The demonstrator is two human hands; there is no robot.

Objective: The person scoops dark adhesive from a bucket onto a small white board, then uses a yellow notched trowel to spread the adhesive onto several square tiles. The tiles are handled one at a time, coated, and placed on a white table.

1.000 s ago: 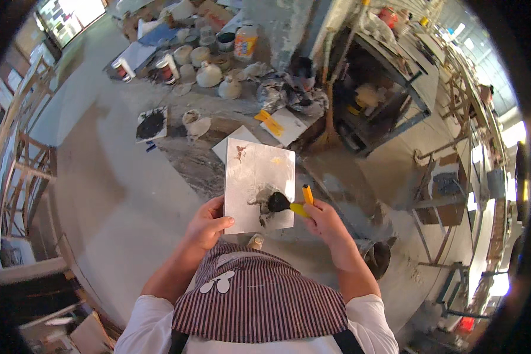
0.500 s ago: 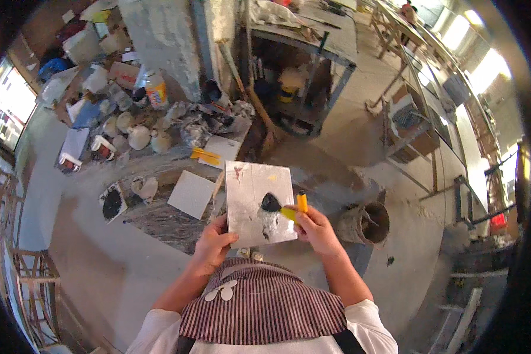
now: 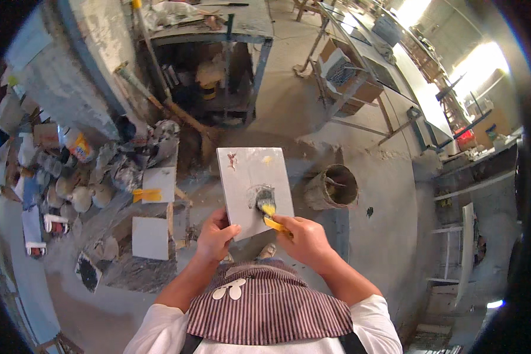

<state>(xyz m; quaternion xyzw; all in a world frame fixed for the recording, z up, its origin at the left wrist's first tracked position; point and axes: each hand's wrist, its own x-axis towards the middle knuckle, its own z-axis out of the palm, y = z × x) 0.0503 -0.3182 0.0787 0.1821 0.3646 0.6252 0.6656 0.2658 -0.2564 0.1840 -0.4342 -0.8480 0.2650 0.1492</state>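
A white square board [image 3: 242, 177] is held tilted before my body, its left edge gripped in my left hand [image 3: 215, 236] with the thumb on its face. Small red and yellow smears mark its upper part. My right hand [image 3: 305, 239] is closed around a yellow putty knife [image 3: 276, 225] over the lower right of the board. Dark grey-black paste [image 3: 264, 197] covers the end near the board's middle and has left a smear there. A second yellow piece shows beside the handle; whether it is another tool I cannot tell.
On the floor at left lie white tiles [image 3: 150, 239], yellow scrapers [image 3: 147, 194] and a board with black paste [image 3: 88, 272]. Jars and bottles [image 3: 82, 197] crowd the far left. A dirty bucket [image 3: 331, 187] stands to the right. Beyond are a metal-framed table [image 3: 251, 47] and a broom [image 3: 186, 115].
My view has swung to the right. The putty knife has turned lower against the board, and the paste that was a dark lump is now spread into a greyer smear.
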